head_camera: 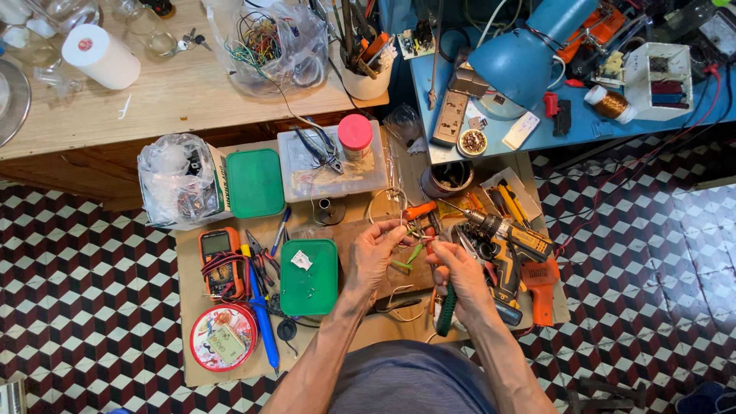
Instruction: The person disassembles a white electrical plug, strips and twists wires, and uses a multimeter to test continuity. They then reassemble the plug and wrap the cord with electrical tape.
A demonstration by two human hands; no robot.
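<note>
the left hand (373, 249) is pinching thin wires (405, 230) between curled fingertips, and the right hand (458, 270) is closing around a green-handled tool (447, 310) while its fingertips are meeting the same wires just beside the left. both hands are working over a brown board (353, 234), crowded by a green lid (309, 277) just to the left and a cordless drill (506, 238) just to the right, leaving little free room. everything is sitting on cardboard (188, 307) spread over a checkered tile floor (84, 276), with a wooden bench (176, 88) beyond the hands.
</note>
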